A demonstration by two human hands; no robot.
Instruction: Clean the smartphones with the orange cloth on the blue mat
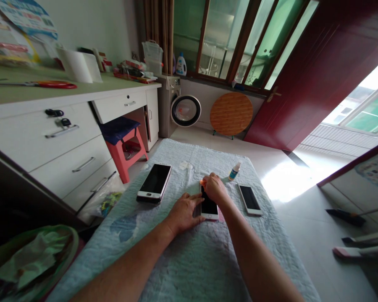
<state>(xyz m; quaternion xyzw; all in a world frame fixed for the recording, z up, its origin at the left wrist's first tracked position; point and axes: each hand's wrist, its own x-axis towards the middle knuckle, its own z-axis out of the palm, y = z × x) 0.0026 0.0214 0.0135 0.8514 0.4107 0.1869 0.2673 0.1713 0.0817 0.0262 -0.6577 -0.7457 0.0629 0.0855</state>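
Note:
A white-framed smartphone (209,206) with a dark screen lies on the quilted cover between my hands. My left hand (185,213) steadies it, thumb at the bottom corner and fingers along the left edge. Near its top end, my right hand (214,187) is closed on a small orange cloth (203,183) pressed to the screen; most of the cloth is hidden by the fingers. To the left lies a stack of phones (155,181), the top one white with a black screen. Right of my hands are another white phone (250,199) and a small spray bottle (234,171), upright.
The pale blue quilted cover (189,159) drapes the table under everything. White drawers (69,142) and a pink stool (126,147) stand at the left, with a waste bin (74,243) near the front. A washing machine (168,100) with its door open is behind.

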